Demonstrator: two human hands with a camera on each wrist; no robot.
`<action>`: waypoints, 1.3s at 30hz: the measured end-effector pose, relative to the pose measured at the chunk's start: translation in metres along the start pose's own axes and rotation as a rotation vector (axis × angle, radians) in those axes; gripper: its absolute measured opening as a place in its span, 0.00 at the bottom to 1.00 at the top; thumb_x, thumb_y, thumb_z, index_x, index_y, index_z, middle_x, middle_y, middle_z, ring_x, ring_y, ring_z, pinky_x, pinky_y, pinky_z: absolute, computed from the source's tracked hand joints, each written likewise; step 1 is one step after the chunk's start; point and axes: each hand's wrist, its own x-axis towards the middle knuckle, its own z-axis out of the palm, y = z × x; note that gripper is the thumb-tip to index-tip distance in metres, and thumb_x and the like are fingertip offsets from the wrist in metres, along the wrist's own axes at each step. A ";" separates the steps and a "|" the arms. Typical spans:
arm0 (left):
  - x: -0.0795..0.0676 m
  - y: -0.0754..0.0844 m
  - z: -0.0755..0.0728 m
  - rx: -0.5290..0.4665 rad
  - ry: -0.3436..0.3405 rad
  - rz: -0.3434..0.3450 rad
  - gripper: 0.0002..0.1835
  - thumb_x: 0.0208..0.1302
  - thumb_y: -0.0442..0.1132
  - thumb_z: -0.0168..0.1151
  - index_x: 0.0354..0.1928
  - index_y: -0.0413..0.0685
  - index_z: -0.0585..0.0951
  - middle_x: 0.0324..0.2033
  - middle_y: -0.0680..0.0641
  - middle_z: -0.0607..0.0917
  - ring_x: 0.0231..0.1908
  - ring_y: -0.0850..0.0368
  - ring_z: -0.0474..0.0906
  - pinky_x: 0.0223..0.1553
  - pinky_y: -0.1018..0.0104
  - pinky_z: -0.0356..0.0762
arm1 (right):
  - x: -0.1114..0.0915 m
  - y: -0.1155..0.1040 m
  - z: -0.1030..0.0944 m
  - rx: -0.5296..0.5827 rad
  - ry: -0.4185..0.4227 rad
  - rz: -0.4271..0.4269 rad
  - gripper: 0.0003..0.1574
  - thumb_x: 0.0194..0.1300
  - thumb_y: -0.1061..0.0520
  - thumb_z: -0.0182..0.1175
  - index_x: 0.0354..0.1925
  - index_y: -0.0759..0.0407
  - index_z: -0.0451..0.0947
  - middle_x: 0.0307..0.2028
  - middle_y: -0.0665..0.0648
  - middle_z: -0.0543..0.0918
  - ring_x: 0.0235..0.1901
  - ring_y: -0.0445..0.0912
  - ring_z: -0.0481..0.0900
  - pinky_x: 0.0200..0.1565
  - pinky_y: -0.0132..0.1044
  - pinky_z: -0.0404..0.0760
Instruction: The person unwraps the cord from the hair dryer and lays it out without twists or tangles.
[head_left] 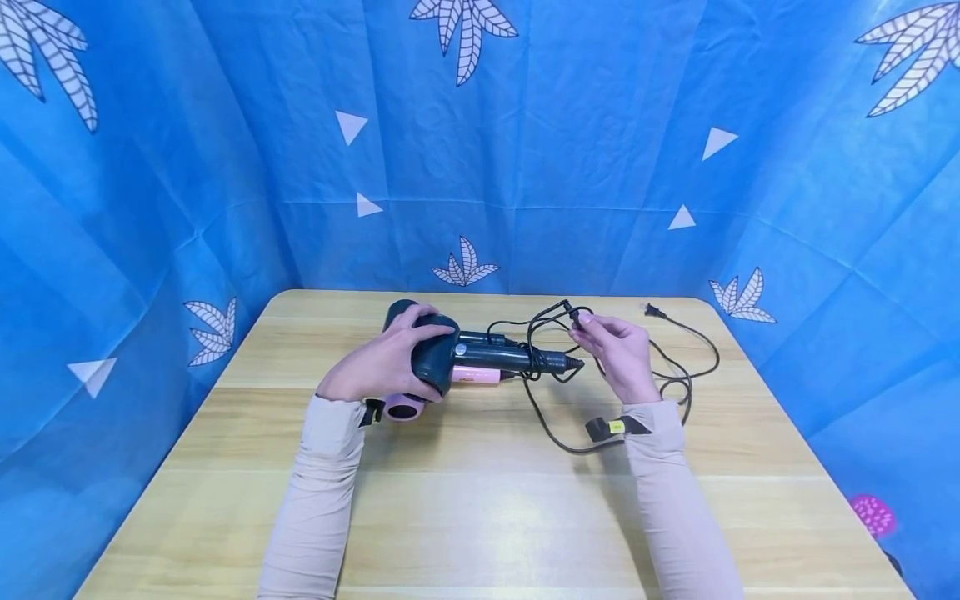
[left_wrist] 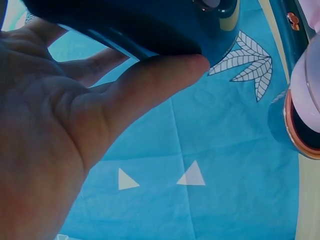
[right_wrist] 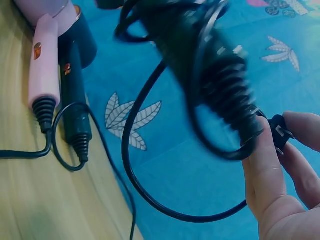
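My left hand (head_left: 382,358) grips the barrel of a dark green hair dryer (head_left: 495,357), its thumb along the underside in the left wrist view. The dryer is held above the table, handle pointing right. Its black cord (right_wrist: 187,218) is looped around the handle near the ribbed end. Between thumb and fingers, my right hand (head_left: 618,350) pinches the cord's black plug (right_wrist: 277,131), prongs showing in the right wrist view. Lower down lie a pink hair dryer (right_wrist: 44,70) and a second dark green hair dryer (right_wrist: 75,100), both partly hidden in the head view by the held one.
A loose black cord (head_left: 716,358) curls across the right of the wooden table (head_left: 480,517), ending in a two-prong plug (head_left: 654,311) near the back edge. Blue patterned cloth (head_left: 600,150) hangs behind and on both sides of the table.
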 end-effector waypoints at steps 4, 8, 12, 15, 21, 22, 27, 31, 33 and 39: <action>0.000 -0.005 0.001 0.006 0.002 -0.022 0.51 0.41 0.56 0.87 0.72 0.65 0.74 0.76 0.50 0.58 0.71 0.41 0.62 0.60 0.37 0.80 | -0.004 -0.007 0.006 0.022 -0.002 -0.033 0.09 0.65 0.67 0.69 0.44 0.68 0.86 0.36 0.57 0.92 0.34 0.46 0.92 0.48 0.37 0.87; 0.001 -0.010 0.002 0.006 0.006 -0.039 0.52 0.41 0.55 0.87 0.72 0.65 0.73 0.76 0.49 0.58 0.72 0.40 0.62 0.60 0.37 0.80 | -0.009 -0.013 0.013 0.070 -0.024 -0.074 0.06 0.64 0.69 0.69 0.37 0.61 0.89 0.36 0.57 0.92 0.33 0.48 0.92 0.47 0.39 0.88; 0.001 -0.015 0.002 -0.004 0.006 -0.050 0.52 0.41 0.54 0.87 0.72 0.65 0.73 0.77 0.48 0.58 0.72 0.39 0.63 0.61 0.36 0.79 | -0.013 -0.017 0.019 0.088 -0.057 -0.108 0.08 0.64 0.70 0.68 0.35 0.59 0.90 0.35 0.57 0.92 0.33 0.49 0.92 0.46 0.41 0.88; 0.002 -0.018 0.003 -0.011 0.005 -0.055 0.52 0.41 0.54 0.87 0.72 0.64 0.73 0.77 0.47 0.57 0.72 0.38 0.63 0.61 0.35 0.79 | -0.015 -0.020 0.022 0.073 -0.077 -0.123 0.08 0.64 0.70 0.68 0.35 0.58 0.90 0.35 0.57 0.92 0.33 0.48 0.92 0.46 0.41 0.88; 0.002 -0.026 0.004 -0.022 0.017 -0.062 0.52 0.41 0.55 0.87 0.72 0.65 0.73 0.77 0.48 0.57 0.70 0.37 0.67 0.61 0.36 0.79 | -0.023 -0.027 0.027 0.047 -0.134 -0.119 0.08 0.65 0.69 0.68 0.36 0.58 0.89 0.37 0.57 0.92 0.35 0.49 0.92 0.47 0.41 0.88; 0.002 -0.027 0.004 -0.024 0.021 -0.062 0.52 0.41 0.54 0.87 0.72 0.65 0.73 0.77 0.48 0.57 0.70 0.37 0.68 0.61 0.36 0.79 | -0.024 -0.028 0.027 0.051 -0.149 -0.118 0.09 0.65 0.69 0.67 0.37 0.58 0.89 0.37 0.57 0.92 0.35 0.49 0.92 0.47 0.41 0.88; 0.003 -0.031 0.003 -0.032 0.029 -0.060 0.51 0.42 0.53 0.87 0.72 0.65 0.73 0.77 0.48 0.57 0.70 0.36 0.68 0.61 0.35 0.79 | -0.028 -0.031 0.029 0.072 -0.215 -0.112 0.09 0.66 0.70 0.65 0.36 0.59 0.88 0.37 0.57 0.92 0.35 0.48 0.93 0.47 0.41 0.88; 0.003 -0.034 0.002 -0.032 0.036 -0.054 0.52 0.42 0.53 0.87 0.73 0.64 0.73 0.76 0.47 0.58 0.70 0.36 0.68 0.62 0.35 0.78 | -0.031 -0.034 0.028 0.070 -0.251 -0.105 0.09 0.68 0.70 0.64 0.37 0.59 0.88 0.37 0.58 0.92 0.36 0.47 0.92 0.47 0.39 0.88; 0.003 -0.035 0.002 -0.034 0.042 -0.061 0.52 0.42 0.53 0.86 0.73 0.64 0.72 0.76 0.48 0.58 0.70 0.37 0.68 0.62 0.36 0.78 | -0.032 -0.035 0.027 0.064 -0.271 -0.106 0.09 0.68 0.69 0.64 0.38 0.60 0.88 0.37 0.59 0.92 0.36 0.46 0.92 0.46 0.38 0.89; 0.002 -0.040 -0.001 -0.031 0.058 -0.079 0.52 0.43 0.54 0.85 0.74 0.65 0.71 0.76 0.47 0.58 0.70 0.37 0.67 0.62 0.36 0.79 | -0.033 -0.036 0.023 0.050 -0.365 -0.111 0.10 0.69 0.70 0.63 0.39 0.60 0.88 0.37 0.59 0.92 0.34 0.46 0.92 0.44 0.37 0.89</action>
